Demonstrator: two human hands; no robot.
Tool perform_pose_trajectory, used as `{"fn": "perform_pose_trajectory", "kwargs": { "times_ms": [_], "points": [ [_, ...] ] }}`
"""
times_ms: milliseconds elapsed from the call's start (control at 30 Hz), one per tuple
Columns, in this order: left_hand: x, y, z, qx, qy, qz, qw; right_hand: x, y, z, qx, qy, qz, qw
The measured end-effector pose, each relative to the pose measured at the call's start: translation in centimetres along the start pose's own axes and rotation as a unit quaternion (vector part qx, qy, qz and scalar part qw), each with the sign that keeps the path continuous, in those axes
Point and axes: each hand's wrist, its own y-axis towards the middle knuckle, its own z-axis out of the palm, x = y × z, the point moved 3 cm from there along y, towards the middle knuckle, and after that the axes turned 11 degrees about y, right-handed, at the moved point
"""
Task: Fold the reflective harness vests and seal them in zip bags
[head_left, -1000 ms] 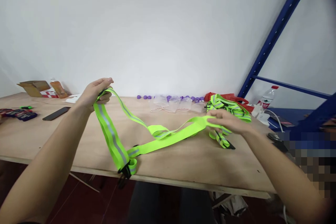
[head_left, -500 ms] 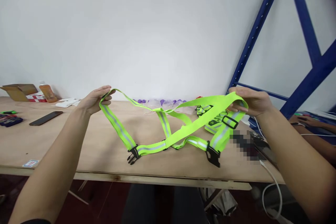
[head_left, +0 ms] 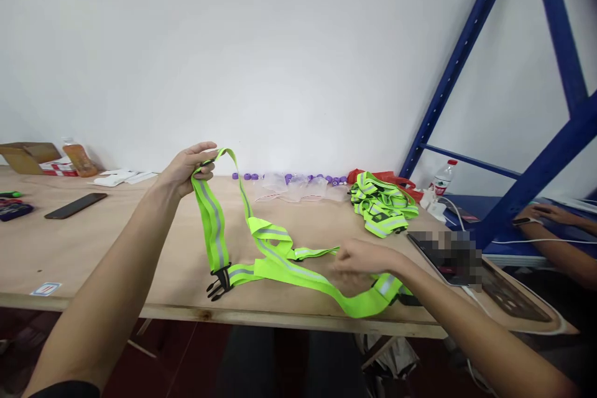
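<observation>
Two hands work one reflective harness (head_left: 275, 255): left hand (head_left: 189, 165) pinches its raised loop, right hand (head_left: 359, 258) presses straps flat; buckle (head_left: 218, 280) unclipped.

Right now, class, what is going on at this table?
A person is handling a neon strap vest over a wooden table. The left hand holds one loop up; the right hand presses the other end down near the table's front edge. A pile of vests lies further back.

No readable text, labels or numbers.
</observation>
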Motion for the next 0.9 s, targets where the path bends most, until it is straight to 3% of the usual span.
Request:
{"fn": "perform_pose_trajectory", "kwargs": {
  "times_ms": [133, 267, 400, 533, 700, 900],
  "points": [
    [2.2, 0.9, -0.6, -0.028, 0.147, 0.021, 0.988, -0.3, 4.3, 0.4, -0.178, -0.089, -0.074, 0.977],
    [5.3, 1.9, -2.6, -0.066, 0.391, 0.035, 0.917, -1.1, 7.2, 1.8, -0.200, -0.131, -0.104, 0.965],
    [8.8, 2.6, -4.5, -0.052, 0.488, 0.010, 0.871, -2.2, 7.8, 1.0, -0.235, -0.075, -0.112, 0.963],
    [12.7, 2.7, -4.6, 0.002, 0.569, -0.006, 0.823, -3.4, 7.7, -1.2, -0.280, 0.017, -0.112, 0.953],
    [16.1, 1.6, -1.4, 0.052, 0.647, 0.022, 0.760, -4.0, 7.7, -3.3, -0.267, 0.118, -0.131, 0.947],
    [18.3, -0.4, 5.9, 0.247, 0.607, 0.122, 0.745, -4.5, 7.3, -5.1, -0.224, 0.201, -0.129, 0.945]
  ]
}}
